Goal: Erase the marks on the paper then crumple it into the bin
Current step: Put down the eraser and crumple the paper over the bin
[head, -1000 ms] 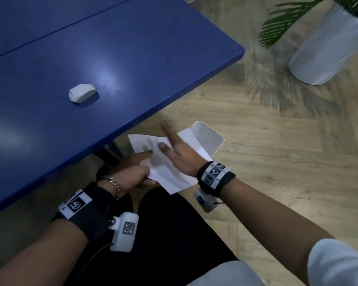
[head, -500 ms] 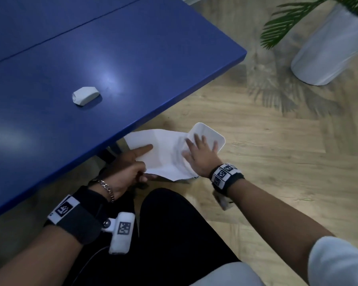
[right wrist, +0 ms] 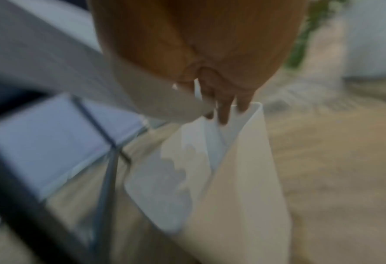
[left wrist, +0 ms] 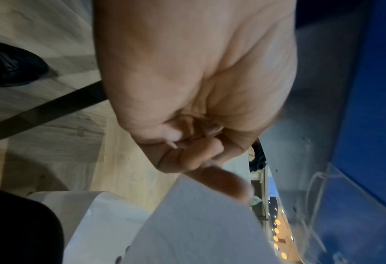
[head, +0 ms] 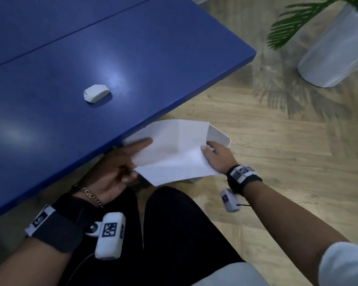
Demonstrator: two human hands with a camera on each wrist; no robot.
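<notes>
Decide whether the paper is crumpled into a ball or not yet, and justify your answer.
Not yet crumpled. The paper is a bent, creased sheet, held by the left hand and right hand above the bin.

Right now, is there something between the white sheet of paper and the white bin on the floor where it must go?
Nothing visible does. The white sheet of paper, held by the left hand and the right hand, hangs over the white plastic bin, covering most of its opening. It is not yet crumpled.
</notes>
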